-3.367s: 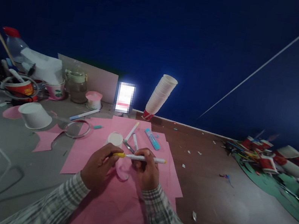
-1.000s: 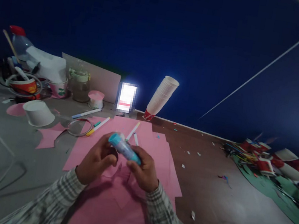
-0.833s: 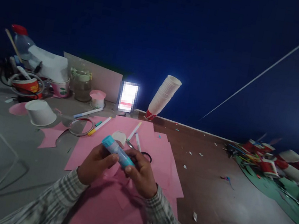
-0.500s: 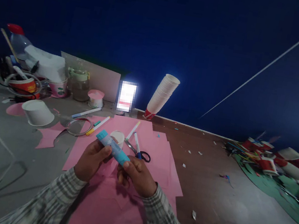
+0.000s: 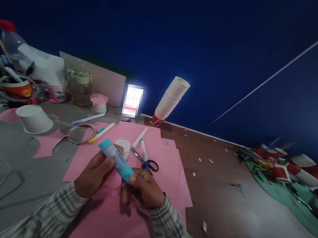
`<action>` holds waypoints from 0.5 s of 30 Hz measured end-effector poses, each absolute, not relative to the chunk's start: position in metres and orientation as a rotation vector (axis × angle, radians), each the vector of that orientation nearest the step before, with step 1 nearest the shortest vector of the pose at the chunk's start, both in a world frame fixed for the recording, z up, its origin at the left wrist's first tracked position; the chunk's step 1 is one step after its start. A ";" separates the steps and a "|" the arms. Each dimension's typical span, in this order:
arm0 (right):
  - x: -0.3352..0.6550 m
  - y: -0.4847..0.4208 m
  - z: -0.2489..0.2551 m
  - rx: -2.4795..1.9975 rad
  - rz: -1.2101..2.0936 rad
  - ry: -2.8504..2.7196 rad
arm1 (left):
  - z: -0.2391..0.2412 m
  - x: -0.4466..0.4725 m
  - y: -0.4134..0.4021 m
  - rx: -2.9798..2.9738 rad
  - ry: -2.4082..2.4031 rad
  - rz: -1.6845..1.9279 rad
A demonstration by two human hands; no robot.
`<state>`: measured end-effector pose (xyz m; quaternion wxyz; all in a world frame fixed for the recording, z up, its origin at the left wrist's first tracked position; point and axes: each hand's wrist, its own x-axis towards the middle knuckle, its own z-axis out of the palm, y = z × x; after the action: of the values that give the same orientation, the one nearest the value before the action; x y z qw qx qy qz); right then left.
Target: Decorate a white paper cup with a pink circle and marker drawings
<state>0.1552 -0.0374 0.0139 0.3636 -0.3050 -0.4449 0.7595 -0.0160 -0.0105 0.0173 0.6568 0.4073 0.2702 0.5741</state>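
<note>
Head view, glue stick (image 5: pixel 119 163): a light-blue tube held in both your hands over the pink paper (image 5: pixel 167 157), slanting from its far end at left to its near end at right.
Your left hand (image 5: pixel 93 173): thumb and fingers clamped on the tube toward its far end.
Your right hand (image 5: pixel 147 190): thumb and fingers pinched on the near end; some fingers hang below it.
Small white cup (image 5: pixel 124 145): on the pink sheets just beyond the tube, which partly hides it from you.
Scissors (image 5: pixel 154 166): black-handled, beyond your right hand, with the blue-capped marker (image 5: pixel 144 154) lying across them.
Other markers: one white pen with a yellow end (image 5: pixel 140 136) lies just beyond the scissors; a yellow-capped marker (image 5: pixel 101 133) lies near the ring (image 5: pixel 93 135), to your left.
Pink cut-out (image 5: pixel 47 145): flat on the tabletop (image 5: pixel 222 194), left of the sheets and near the upturned white paper cup (image 5: pixel 33 119).
Cup stack (image 5: pixel 172 99): tall, leaning right in your view, near the blue wall (image 5: pixel 218 56).
</note>
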 end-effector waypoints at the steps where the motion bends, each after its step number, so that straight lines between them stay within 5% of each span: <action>1: 0.154 -0.038 0.010 -0.718 2.033 -1.117 | 0.016 -0.016 -0.012 0.943 0.558 1.253; 6: 0.141 -0.046 -0.003 -0.367 2.272 -1.059 | 0.012 -0.017 -0.022 0.932 0.414 1.011; 11: 0.127 -0.059 0.003 -0.652 1.873 -1.111 | 0.027 -0.021 -0.031 0.791 0.586 0.952; 15: 0.124 -0.061 0.013 -0.717 1.853 -1.162 | 0.037 -0.022 -0.039 0.670 0.554 0.958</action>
<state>0.1236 -0.0614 0.0132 0.4079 -0.2843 -0.4610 0.7350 -0.0216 -0.0389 0.0370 0.7980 0.3123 0.2583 0.4461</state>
